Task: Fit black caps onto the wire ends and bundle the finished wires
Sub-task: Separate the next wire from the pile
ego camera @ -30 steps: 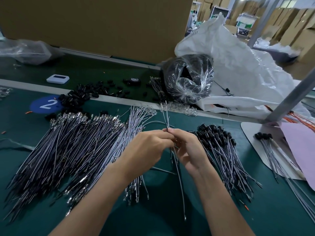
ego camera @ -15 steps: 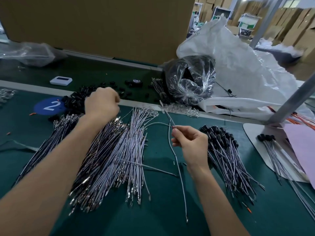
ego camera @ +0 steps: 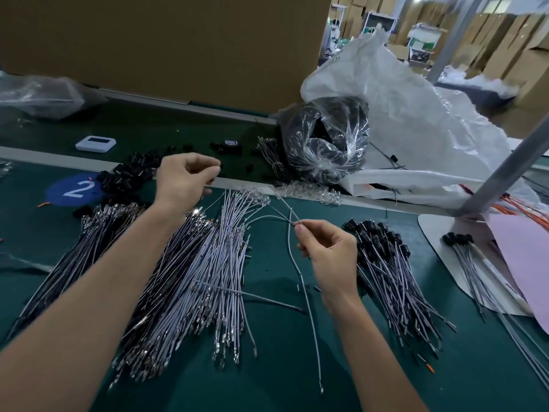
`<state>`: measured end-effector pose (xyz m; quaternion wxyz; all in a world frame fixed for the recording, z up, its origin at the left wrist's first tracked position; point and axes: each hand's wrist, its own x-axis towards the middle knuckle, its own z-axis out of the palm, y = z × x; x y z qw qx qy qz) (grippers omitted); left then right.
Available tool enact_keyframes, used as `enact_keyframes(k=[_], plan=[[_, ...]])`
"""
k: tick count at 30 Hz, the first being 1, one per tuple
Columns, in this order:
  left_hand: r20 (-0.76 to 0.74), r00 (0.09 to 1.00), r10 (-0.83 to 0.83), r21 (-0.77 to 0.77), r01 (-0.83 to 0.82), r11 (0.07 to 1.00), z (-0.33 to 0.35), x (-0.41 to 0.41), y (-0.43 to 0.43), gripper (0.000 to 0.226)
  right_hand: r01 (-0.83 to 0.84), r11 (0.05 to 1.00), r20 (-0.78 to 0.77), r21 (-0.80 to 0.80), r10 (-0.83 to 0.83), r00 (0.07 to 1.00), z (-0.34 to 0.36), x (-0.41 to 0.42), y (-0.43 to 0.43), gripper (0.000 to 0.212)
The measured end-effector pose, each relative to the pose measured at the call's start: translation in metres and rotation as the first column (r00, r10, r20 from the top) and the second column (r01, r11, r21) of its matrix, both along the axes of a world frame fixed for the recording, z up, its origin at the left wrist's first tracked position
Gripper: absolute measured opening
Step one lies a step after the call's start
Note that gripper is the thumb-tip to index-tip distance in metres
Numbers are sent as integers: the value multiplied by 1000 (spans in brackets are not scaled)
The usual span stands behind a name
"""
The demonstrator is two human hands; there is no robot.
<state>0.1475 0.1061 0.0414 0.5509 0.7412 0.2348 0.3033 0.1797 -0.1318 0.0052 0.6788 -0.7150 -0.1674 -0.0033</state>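
My right hand (ego camera: 328, 249) pinches two thin grey wires (ego camera: 300, 272) near their upper ends; one hangs down over the green mat to a metal terminal. My left hand (ego camera: 185, 179) hovers with curled fingers just right of the pile of loose black caps (ego camera: 127, 176), and a small dark cap shows pinched at its fingertips. A broad heap of uncapped grey wires (ego camera: 190, 278) lies under my left forearm. Wires fitted with black caps (ego camera: 386, 263) lie in a pile right of my right hand. A smaller capped bunch (ego camera: 457, 239) rests on a white board.
A clear bag of black parts (ego camera: 323, 144) and a big white bag (ego camera: 416, 114) stand behind. A white device (ego camera: 95, 143), a blue "2" sticker (ego camera: 74, 190), small clear parts (ego camera: 309, 193), a slanted metal post (ego camera: 505, 162) and a pink sheet (ego camera: 528, 263) surround the mat.
My left hand left the wires, reached to the black cap pile, and has now drawn back right toward the wire ends. My right hand kept its hold on the wires.
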Motion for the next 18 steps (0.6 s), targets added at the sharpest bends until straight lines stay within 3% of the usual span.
enact_keyframes(k=[1, 3, 5, 7, 10, 18], plan=[[93, 995, -41, -264, 64, 962, 2, -5, -12, 10, 0, 1000, 9, -8, 0, 1000, 0, 0, 0, 12], [230, 969, -88, -620, 216, 754, 1, -15, -33, 11, 6, 1000, 26, -5, -6, 1000, 0, -1, 1, 11], [348, 935, -72, -763, 327, 557, -5, -22, -51, 20, 22, 1000, 49, 8, -22, 999, 0, -1, 1, 12], [433, 901, -32, -796, 399, 454, -11, -24, -63, 21, 34, 999, 69, 18, -35, 997, 0, -1, -1, 14], [477, 879, -29, -775, 436, 457, -16, -22, -73, 22, 60, 998, 91, 7, -60, 994, -1, -1, -3, 19], [420, 889, -181, -583, 417, 698, -21, -20, -79, 34, 181, 983, 218, -24, -172, 961, -1, 6, -8, 13]])
